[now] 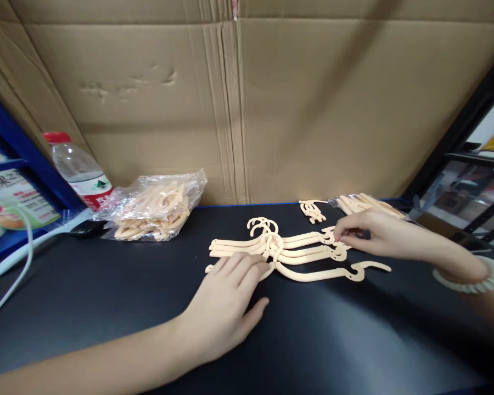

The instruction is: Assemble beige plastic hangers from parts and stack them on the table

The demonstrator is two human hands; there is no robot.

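Several cream plastic folding clothes hangers (pixel 313 275) lie overlapping on the black tabletop, their hooks bunched in the middle. My left hand (pixel 226 302) rests palm down over the left arm of the nearest hanger, its fingers stretched out and its thumb apart. That covers most of this hanger's left arm. At the right ends of the hangers, my right hand (pixel 362 233) has its fingers curled in a pinch at the end of a farther hanger. The fingertips partly hide that end. The nearest hanger's right end has a curved hook piece (pixel 370 266) sticking out past it.
Clear plastic bags of cream hanger parts lie at the back left (pixel 156 208) and back right (pixel 366 204). Small loose cream pieces (pixel 312 210) sit near the back edge. A red-capped bottle (pixel 82 170) and a white cable (pixel 27 263) are at the left. Cardboard (pixel 333 99) stands behind.
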